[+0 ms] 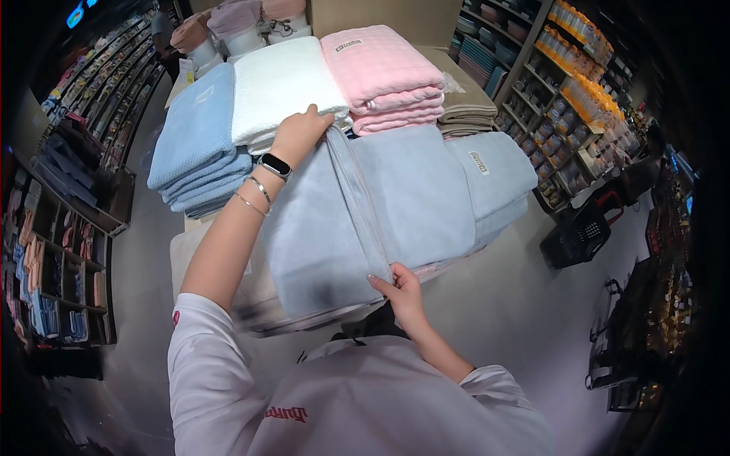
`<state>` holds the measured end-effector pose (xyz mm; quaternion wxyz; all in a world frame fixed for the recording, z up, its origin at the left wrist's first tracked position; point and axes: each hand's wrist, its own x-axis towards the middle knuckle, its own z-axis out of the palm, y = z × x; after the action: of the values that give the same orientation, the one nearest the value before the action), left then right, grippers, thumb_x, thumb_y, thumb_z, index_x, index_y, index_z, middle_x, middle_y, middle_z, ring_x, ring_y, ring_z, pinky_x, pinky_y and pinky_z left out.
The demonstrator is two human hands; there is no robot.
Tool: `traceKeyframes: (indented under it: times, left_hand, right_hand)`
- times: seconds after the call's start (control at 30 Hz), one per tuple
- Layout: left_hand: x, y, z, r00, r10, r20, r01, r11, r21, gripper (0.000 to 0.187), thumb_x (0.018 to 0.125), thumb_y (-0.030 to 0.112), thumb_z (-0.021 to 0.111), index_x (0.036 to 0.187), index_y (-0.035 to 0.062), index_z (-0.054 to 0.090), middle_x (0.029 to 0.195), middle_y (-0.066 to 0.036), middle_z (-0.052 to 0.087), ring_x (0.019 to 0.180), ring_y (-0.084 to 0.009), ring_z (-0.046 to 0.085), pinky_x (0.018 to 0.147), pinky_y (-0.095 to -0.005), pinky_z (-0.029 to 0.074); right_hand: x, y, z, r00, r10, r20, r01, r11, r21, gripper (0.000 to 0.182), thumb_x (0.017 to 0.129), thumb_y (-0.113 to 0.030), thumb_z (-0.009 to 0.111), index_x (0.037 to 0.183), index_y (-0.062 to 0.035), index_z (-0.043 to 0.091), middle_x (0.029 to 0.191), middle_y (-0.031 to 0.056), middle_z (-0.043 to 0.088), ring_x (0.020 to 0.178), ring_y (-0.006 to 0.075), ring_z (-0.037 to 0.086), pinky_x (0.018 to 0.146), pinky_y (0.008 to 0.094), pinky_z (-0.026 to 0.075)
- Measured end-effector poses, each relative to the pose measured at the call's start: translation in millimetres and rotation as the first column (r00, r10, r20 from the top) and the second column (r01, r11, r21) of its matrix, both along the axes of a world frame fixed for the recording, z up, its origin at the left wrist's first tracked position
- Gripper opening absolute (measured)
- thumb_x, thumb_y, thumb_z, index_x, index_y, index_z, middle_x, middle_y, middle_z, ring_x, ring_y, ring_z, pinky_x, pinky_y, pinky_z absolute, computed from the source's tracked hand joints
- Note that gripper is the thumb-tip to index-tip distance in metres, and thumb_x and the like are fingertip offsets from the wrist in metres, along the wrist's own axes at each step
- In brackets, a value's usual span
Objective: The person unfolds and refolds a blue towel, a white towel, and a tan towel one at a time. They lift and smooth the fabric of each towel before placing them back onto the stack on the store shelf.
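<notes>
A large light blue towel [414, 194] lies partly unfolded over the stack in front of me, with a fold running down its middle. My left hand [303, 131] is closed on the far end of that fold, beside the white towels. At the near edge, my right hand [398, 289] pinches the other end of the fold between thumb and fingers. A folded light blue towel [494, 171] with a small label sits to the right. Behind my left hand are folded white towels [285, 83], flanked by blue towels [196, 125] and pink towels [384, 68].
Brown-grey folded towels [464, 102] lie at the back right. Rolled textiles [236, 26] stand at the back. A black shopping basket [576, 232] is on the floor to the right. Stocked shelves [65, 258] line the left side, and more shelves [559, 114] stand at the right.
</notes>
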<state>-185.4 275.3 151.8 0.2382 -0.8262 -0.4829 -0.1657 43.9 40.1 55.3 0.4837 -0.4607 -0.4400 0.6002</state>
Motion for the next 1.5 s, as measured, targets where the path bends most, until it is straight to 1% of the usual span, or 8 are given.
traceKeyframes:
  times: [0.17, 0.3, 0.6, 0.83, 1.0, 1.13, 1.3, 1.5]
  left_hand:
    - [28.2, -3.1, 4.2, 0.997, -0.003, -0.083, 0.002, 1.0, -0.005, 0.022, 0.077, 0.02, 0.062, 0.098, 0.0173, 0.054, 0.079, -0.01, 0.054, 0.075, -0.0242, 0.062, 0.055, -0.0365, 0.05]
    - [25.8, 6.2, -15.6, 0.887, -0.146, 0.437, 0.292, 0.912, -0.289, 0.033, 0.083, 0.025, 0.059, 0.112, 0.0112, 0.051, 0.103, -0.02, 0.059, 0.096, -0.0345, 0.058, 0.075, -0.0432, 0.047]
    - [-32.4, -12.1, -13.9, 0.894, 0.09, 0.439, 0.238, 0.734, -0.636, 0.047, 0.089, 0.038, 0.052, 0.11, -0.0028, 0.055, 0.098, -0.023, 0.062, 0.089, -0.0357, 0.059, 0.078, -0.0376, 0.045]
    - [-29.6, -33.7, -11.6, 0.834, 0.01, 0.551, 0.225, 0.906, -0.358, 0.029, 0.091, 0.028, 0.049, 0.11, 0.005, 0.048, 0.095, -0.021, 0.059, 0.091, -0.0363, 0.056, 0.076, -0.0423, 0.042]
    - [15.0, -87.6, -11.0, 0.888, -0.074, 0.453, 0.044, 0.996, 0.076, 0.029, 0.08, 0.011, 0.06, 0.108, 0.0068, 0.053, 0.102, -0.01, 0.051, 0.099, -0.028, 0.048, 0.085, -0.038, 0.037]
    - [57.4, -190.7, -18.7, 0.788, -0.158, 0.596, 0.363, 0.9, -0.242, 0.035, 0.078, 0.021, 0.064, 0.108, 0.005, 0.054, 0.105, -0.011, 0.049, 0.101, -0.0293, 0.047, 0.085, -0.0404, 0.036]
    - [87.2, -263.9, -54.7, 0.815, 0.031, 0.578, 0.22, 0.907, -0.359, 0.065, 0.074, 0.036, 0.068, 0.126, 0.0054, 0.045, 0.132, -0.026, 0.033, 0.125, -0.0393, 0.032, 0.102, -0.0489, 0.028]
    - [59.8, -302.8, -79.1, 0.611, 0.232, 0.757, 0.12, 0.918, -0.378, 0.072, 0.067, 0.004, 0.068, 0.132, 0.003, 0.039, 0.133, -0.035, 0.03, 0.12, -0.0469, 0.039, 0.099, -0.0496, 0.035]
  right_hand:
    - [11.5, 1.7, -32.8, 0.947, 0.029, 0.319, -0.031, 1.0, 0.002, 0.022, 0.08, -0.019, 0.069, 0.074, -0.002, 0.056, 0.06, -0.0014, 0.043, 0.055, 0.0072, 0.035, 0.05, 0.0235, 0.031]
    - [12.0, -3.1, -33.8, 0.736, -0.184, 0.652, -0.09, 0.928, 0.362, 0.031, 0.079, -0.027, 0.07, 0.076, 0.0016, 0.057, 0.074, 0.009, 0.047, 0.071, 0.0144, 0.043, 0.054, 0.0266, 0.036]
    - [22.9, -3.6, -38.7, 0.956, 0.008, 0.293, -0.008, 1.0, 0.0, 0.031, 0.074, -0.017, 0.075, 0.083, -0.0009, 0.05, 0.076, 0.0028, 0.044, 0.069, 0.0108, 0.041, 0.06, 0.0229, 0.039]
    - [40.7, 12.8, 7.5, 0.796, 0.164, 0.582, -0.397, 0.868, 0.298, 0.017, 0.082, -0.009, 0.064, 0.09, 0.0009, 0.052, 0.077, 0.0016, 0.048, 0.065, 0.0086, 0.043, 0.058, 0.0203, 0.037]
    - [41.2, 59.5, 22.0, 0.881, 0.292, 0.372, -0.359, 0.925, 0.123, 0.018, 0.086, -0.002, 0.054, 0.104, 0.0001, 0.055, 0.079, 0.0011, 0.049, 0.064, 0.0075, 0.043, 0.06, 0.02, 0.039]
    - [27.3, 62.7, 24.2, 0.913, 0.336, 0.231, -0.367, 0.924, 0.11, 0.042, 0.084, 0.003, 0.054, 0.124, -0.0057, 0.041, 0.084, 0.0013, 0.049, 0.067, 0.0057, 0.045, 0.063, 0.0177, 0.039]
    - [6.8, 60.1, 13.7, 0.94, 0.311, -0.142, -0.312, 0.95, 0.011, 0.058, 0.081, 0.009, 0.052, 0.133, -0.0002, 0.029, 0.098, 0.0057, 0.055, 0.079, 0.007, 0.053, 0.069, 0.0181, 0.043]
    - [-49.5, 43.7, 68.3, 0.884, 0.453, -0.113, -0.43, 0.884, 0.183, 0.045, 0.081, 0.003, 0.055, 0.124, 0.0038, 0.043, 0.129, 0.016, 0.041, 0.092, 0.0103, 0.056, 0.075, 0.0225, 0.046]
